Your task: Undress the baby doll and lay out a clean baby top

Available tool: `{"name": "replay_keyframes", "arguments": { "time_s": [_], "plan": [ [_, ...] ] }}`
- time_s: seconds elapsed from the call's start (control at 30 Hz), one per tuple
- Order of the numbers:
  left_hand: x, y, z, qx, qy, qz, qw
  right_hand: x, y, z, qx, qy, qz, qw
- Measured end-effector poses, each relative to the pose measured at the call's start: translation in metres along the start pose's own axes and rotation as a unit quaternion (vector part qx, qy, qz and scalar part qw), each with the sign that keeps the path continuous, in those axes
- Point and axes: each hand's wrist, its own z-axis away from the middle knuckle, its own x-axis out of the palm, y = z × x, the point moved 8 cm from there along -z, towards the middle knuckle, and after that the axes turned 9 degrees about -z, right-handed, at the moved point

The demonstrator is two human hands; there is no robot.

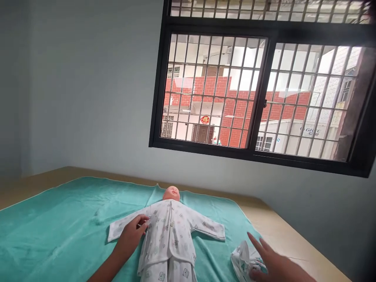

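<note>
A baby doll lies on its back on a teal towel, dressed in a white printed sleepsuit with both sleeves spread out. My left hand rests on the doll's sleeve near its shoulder, fingers curled on the fabric. My right hand hovers at the lower right with fingers stretched out, just above a crumpled white printed cloth on the towel's right edge.
The towel covers a wooden platform set against a pale wall. Above it is a large black-framed window with metal bars; red brick buildings show outside.
</note>
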Motion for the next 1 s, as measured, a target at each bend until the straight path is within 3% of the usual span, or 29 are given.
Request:
{"name": "replay_keyframes", "arguments": {
  "time_s": [0.07,0.13,0.23,0.33,0.5,0.63,0.8,1.0],
  "plan": [
    [0.006,0.009,-0.007,-0.007,0.006,0.042,0.999,-0.030,-0.053,-0.001,-0.028,0.032,0.003,0.999],
    [0.016,0.016,-0.014,-0.020,0.009,0.067,0.997,-0.032,-0.114,-0.007,-0.099,0.026,-0.047,0.994],
    [0.035,0.023,-0.024,-0.035,0.014,0.084,0.996,0.004,-0.180,-0.033,-0.141,-0.002,-0.174,0.975],
    [0.049,0.027,-0.034,-0.026,0.028,0.100,0.994,0.043,-0.215,-0.075,-0.129,0.023,-0.281,0.951],
    [0.061,0.029,-0.069,0.007,0.052,0.089,0.995,0.064,-0.248,-0.140,-0.111,0.102,-0.255,0.955],
    [0.077,0.026,-0.092,0.026,0.043,0.071,0.996,0.084,-0.256,-0.171,-0.064,0.070,-0.193,0.977],
    [0.091,0.026,-0.093,0.060,0.024,0.060,0.996,0.107,-0.252,-0.183,-0.048,0.020,-0.144,0.988],
    [0.093,0.028,-0.088,0.091,0.008,0.071,0.993,0.109,-0.248,-0.187,-0.069,0.005,-0.154,0.986]
  ]
}}
